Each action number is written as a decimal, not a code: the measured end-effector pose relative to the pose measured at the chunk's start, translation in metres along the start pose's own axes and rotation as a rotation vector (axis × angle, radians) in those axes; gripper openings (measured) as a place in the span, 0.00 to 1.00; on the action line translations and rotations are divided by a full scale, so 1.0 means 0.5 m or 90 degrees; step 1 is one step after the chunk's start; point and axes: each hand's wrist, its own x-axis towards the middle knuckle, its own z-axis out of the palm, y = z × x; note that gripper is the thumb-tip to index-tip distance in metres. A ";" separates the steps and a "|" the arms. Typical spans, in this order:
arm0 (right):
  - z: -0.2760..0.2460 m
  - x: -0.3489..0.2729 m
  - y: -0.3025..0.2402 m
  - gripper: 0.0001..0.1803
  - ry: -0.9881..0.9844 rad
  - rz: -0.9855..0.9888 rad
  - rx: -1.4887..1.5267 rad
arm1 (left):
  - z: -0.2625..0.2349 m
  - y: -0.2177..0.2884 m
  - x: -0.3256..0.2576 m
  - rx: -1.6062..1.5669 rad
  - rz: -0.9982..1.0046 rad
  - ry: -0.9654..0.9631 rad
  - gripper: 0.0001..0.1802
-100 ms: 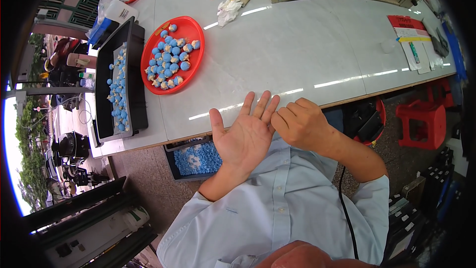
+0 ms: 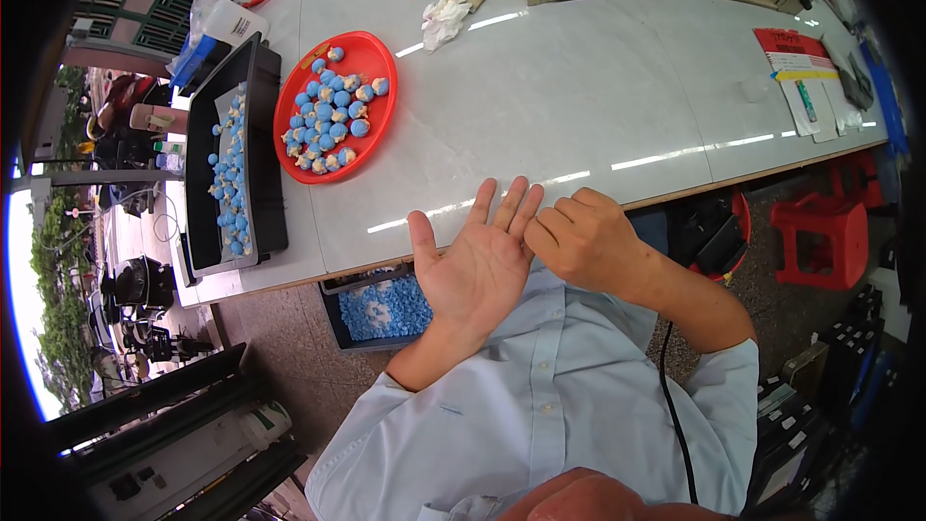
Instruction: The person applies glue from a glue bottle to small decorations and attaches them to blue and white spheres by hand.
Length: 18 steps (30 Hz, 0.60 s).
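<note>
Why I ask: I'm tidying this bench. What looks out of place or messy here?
A crumpled white tissue lies loose on the white table beyond the red plate of blue pieces. Papers sit askew near the far right edge. Both hands are empty: the left hand is open, palm up, and the right hand touches its fingers.

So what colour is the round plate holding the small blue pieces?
Red; the plate shows clearly in the head view.

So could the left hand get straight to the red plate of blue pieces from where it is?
Probably yes. The left hand is open, palm up, holding nothing, at the table's near edge. The red plate lies up and to its left, with only bare tabletop between. The right hand touches its fingers.
</note>
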 end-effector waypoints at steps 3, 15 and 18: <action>-0.005 0.007 0.004 0.07 -0.016 -0.006 0.011 | -0.001 0.001 -0.002 0.005 -0.001 -0.003 0.49; 0.011 -0.020 0.018 0.11 0.066 0.123 0.212 | 0.002 0.004 0.001 0.031 0.012 -0.010 0.47; 0.010 -0.022 0.015 0.09 0.031 0.109 0.196 | 0.004 0.002 -0.001 0.017 0.004 0.004 0.47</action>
